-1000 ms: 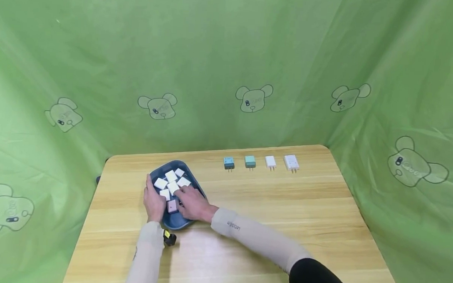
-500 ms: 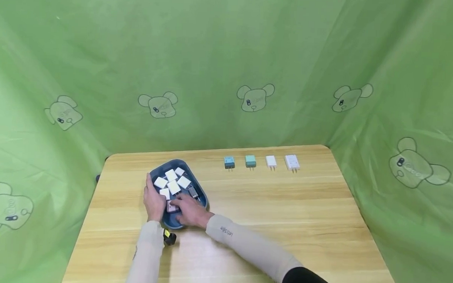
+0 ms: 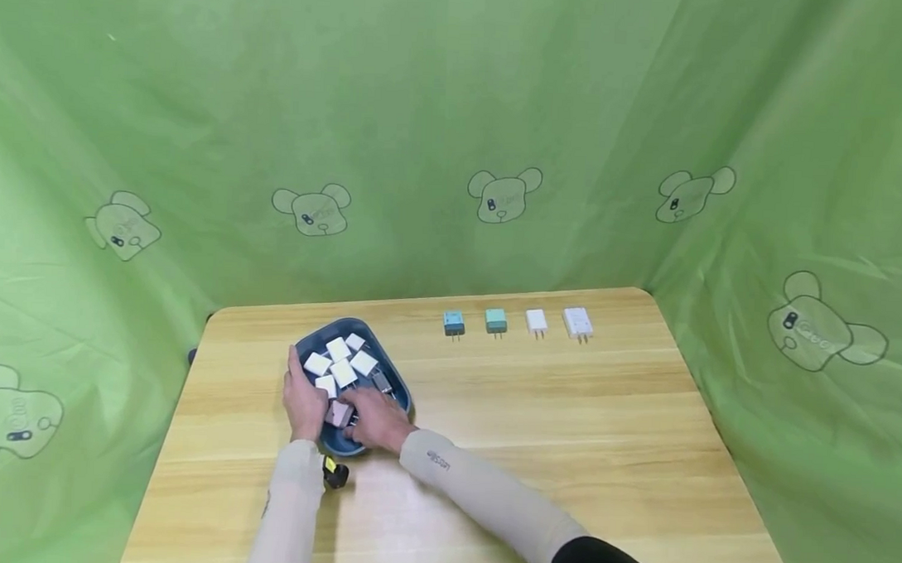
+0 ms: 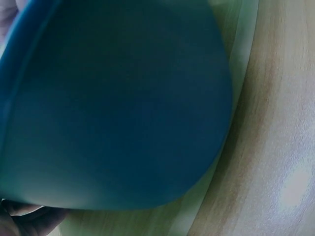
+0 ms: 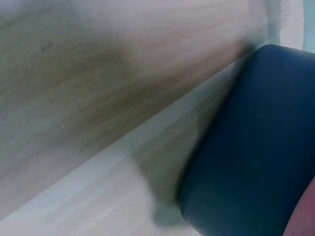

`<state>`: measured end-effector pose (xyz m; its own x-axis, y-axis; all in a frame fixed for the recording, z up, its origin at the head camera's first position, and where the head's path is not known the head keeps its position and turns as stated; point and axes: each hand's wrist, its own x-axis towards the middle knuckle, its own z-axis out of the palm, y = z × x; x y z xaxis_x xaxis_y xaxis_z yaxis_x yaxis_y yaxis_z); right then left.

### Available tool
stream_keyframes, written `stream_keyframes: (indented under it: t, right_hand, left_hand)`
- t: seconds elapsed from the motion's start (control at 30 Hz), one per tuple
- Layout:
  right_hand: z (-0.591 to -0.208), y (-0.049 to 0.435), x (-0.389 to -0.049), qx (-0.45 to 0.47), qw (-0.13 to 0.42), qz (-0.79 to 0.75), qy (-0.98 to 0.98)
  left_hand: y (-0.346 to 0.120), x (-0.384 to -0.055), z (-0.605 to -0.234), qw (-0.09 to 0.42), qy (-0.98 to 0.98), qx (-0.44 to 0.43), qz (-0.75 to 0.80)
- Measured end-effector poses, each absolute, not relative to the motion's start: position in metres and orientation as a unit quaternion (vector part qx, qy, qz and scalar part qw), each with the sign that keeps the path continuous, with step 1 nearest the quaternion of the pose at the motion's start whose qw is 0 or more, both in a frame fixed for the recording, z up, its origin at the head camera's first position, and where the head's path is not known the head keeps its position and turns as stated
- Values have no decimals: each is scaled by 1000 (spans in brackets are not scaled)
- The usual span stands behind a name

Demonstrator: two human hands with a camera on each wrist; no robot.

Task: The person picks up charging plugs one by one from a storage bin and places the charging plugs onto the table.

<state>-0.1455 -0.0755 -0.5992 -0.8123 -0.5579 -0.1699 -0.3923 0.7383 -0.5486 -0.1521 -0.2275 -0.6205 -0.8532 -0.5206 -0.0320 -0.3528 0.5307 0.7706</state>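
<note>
A dark blue tub holds several white wall chargers, a grey charger and a pinkish charger. My left hand grips the tub at its left side; some of its fingers show below the tub's wall in the left wrist view. Inside the tub's near end, my right hand pinches the pinkish charger, which sits tilted between thumb and fingers. The right wrist view shows mostly the tub's outer wall, with the held charger hidden.
Along the back of the wooden table lie a blue charger, a green charger, a small white charger and a larger white charger, prongs toward me. A green curtain surrounds the table's back and sides.
My right hand has moved back from over the grey charger to the pinkish one, which has tilted in its fingers. The grey charger has come into sight. My left hand keeps its place on the tub.
</note>
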Motion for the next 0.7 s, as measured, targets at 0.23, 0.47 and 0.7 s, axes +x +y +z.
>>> stream_keyframes:
  t: [0.23, 0.47, 0.7]
  right_hand:
    - [-599, -81, -145, -255, 152, -211, 931]
    - [-598, -81, -144, -295, 147, -177, 928]
    - [-598, -77, -144, -297, 163, -174, 925]
  left_hand:
    - [-228, -152, -619, 102, -871, 251, -410]
    - [-229, -153, -619, 107, -871, 252, -408]
    - [-228, -152, -618, 104, -873, 247, -408]
